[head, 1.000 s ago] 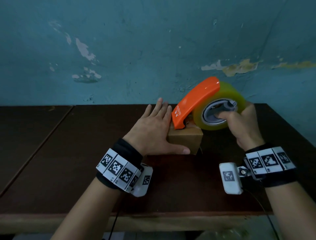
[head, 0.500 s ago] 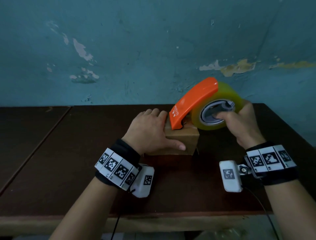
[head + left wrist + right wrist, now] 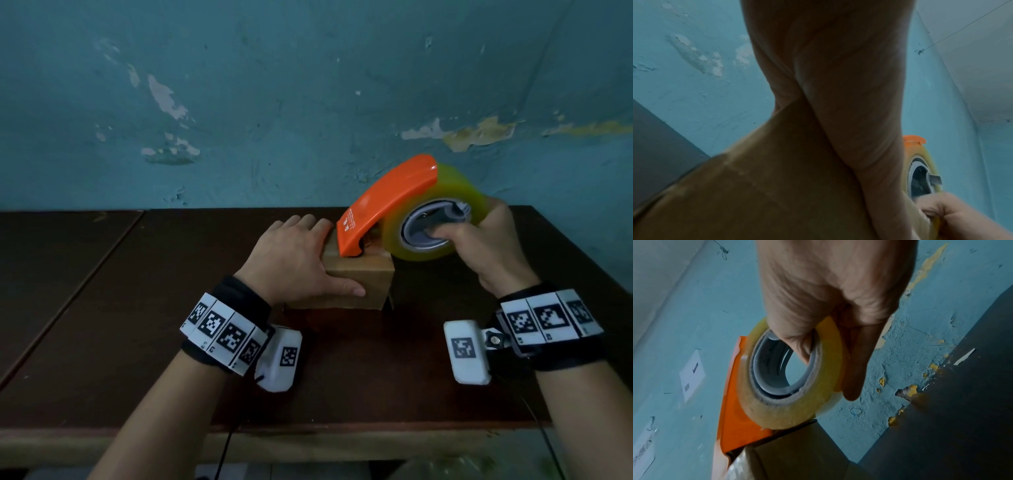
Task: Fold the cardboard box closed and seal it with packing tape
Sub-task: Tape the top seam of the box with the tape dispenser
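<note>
A small brown cardboard box (image 3: 356, 284) sits on the dark wooden table (image 3: 137, 308). My left hand (image 3: 294, 260) holds it, with the fingers curled over the far top edge and the thumb along the front face. My right hand (image 3: 486, 246) grips the yellowish tape roll (image 3: 455, 185) through its grey core. The orange dispenser (image 3: 383, 202) has its nose down on the box top. In the right wrist view the right hand (image 3: 828, 288) pinches the roll (image 3: 781, 412) just above the box (image 3: 797, 451). The left wrist view shows the left hand (image 3: 838, 81) against the box (image 3: 756, 194).
A blue wall (image 3: 308, 102) with peeling paint rises right behind the table. The table's front edge (image 3: 308, 442) runs close below my wrists. A seam (image 3: 102, 253) splits the tabletop on the left.
My left fingers went from lying flat on the box top to curling over its far edge. The dispenser nose and box shifted slightly left.
</note>
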Action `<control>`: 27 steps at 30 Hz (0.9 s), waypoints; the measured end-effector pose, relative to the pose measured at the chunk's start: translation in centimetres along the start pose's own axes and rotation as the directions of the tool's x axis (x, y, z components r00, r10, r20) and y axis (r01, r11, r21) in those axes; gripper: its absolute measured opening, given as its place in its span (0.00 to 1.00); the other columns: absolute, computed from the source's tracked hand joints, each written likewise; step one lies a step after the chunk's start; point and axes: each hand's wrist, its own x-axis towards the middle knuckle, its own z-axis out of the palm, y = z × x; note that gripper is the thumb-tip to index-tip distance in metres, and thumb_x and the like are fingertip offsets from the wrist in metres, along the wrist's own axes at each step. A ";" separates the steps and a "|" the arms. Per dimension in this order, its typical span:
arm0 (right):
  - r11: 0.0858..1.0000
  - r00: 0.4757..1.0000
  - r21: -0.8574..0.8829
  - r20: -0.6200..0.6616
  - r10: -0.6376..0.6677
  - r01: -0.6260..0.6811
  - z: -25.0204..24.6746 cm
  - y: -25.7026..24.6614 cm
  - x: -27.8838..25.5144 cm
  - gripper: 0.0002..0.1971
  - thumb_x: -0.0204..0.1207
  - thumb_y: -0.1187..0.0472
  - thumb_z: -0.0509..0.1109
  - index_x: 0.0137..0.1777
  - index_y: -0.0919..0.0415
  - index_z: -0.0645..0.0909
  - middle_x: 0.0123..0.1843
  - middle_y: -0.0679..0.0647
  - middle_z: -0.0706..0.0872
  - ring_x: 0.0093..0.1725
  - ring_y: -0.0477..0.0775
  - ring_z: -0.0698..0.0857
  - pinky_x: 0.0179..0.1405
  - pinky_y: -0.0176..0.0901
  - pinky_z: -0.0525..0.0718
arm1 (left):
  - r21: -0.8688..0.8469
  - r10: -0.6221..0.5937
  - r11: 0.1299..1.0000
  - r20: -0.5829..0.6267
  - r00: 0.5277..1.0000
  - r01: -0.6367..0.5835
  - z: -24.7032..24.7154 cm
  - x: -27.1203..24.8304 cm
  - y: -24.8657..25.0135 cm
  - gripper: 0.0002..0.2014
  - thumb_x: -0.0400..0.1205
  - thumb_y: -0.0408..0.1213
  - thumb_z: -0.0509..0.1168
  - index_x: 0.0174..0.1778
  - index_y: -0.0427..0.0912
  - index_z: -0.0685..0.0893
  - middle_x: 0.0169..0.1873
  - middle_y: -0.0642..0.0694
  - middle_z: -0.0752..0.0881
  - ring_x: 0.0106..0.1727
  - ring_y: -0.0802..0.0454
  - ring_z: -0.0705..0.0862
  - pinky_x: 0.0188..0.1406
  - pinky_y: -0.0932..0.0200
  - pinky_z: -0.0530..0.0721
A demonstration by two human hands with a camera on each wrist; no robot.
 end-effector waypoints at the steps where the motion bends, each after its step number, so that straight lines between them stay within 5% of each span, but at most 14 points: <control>1: 1.000 1.000 -0.008 0.004 0.001 -0.001 -0.1 0.0 0.0 0.15 0.68 0.74 0.79 0.47 0.53 0.89 0.45 0.46 0.95 0.48 0.41 0.92 0.53 0.45 0.86 | 0.004 0.004 1.000 -0.003 1.000 -0.004 0.0 0.0 0.0 0.56 0.62 0.86 0.59 0.79 0.49 0.72 0.64 0.49 0.81 0.65 0.48 0.79 0.69 0.50 0.75; 11: 0.998 1.000 -0.062 -0.016 0.003 -0.004 -1.0 -0.7 0.0 0.16 0.68 0.74 0.79 0.46 0.51 0.87 0.46 0.50 0.93 0.48 0.44 0.91 0.49 0.41 0.84 | 0.011 0.004 1.000 0.003 1.000 -0.004 0.1 -0.3 -0.5 0.56 0.62 0.87 0.58 0.78 0.50 0.72 0.63 0.50 0.80 0.65 0.48 0.79 0.68 0.49 0.75; 17: 0.987 0.996 -0.154 -0.086 0.025 -0.038 -2.3 0.3 0.0 0.16 0.66 0.76 0.80 0.42 0.53 0.86 0.43 0.46 0.90 0.47 0.47 0.89 0.56 0.48 0.84 | 0.013 -0.015 1.000 0.009 1.000 0.015 0.0 -0.5 -0.8 0.55 0.62 0.86 0.58 0.78 0.50 0.71 0.65 0.49 0.80 0.66 0.48 0.79 0.68 0.48 0.75; 27: 0.963 0.999 -0.267 0.003 -0.035 0.035 -2.5 -0.7 -0.1 0.17 0.69 0.73 0.78 0.43 0.48 0.81 0.43 0.45 0.87 0.44 0.39 0.84 0.40 0.36 0.74 | 0.018 -0.034 0.999 0.024 0.999 0.033 -0.2 -0.5 -0.5 0.56 0.64 0.86 0.57 0.80 0.49 0.70 0.67 0.49 0.80 0.68 0.47 0.78 0.69 0.48 0.74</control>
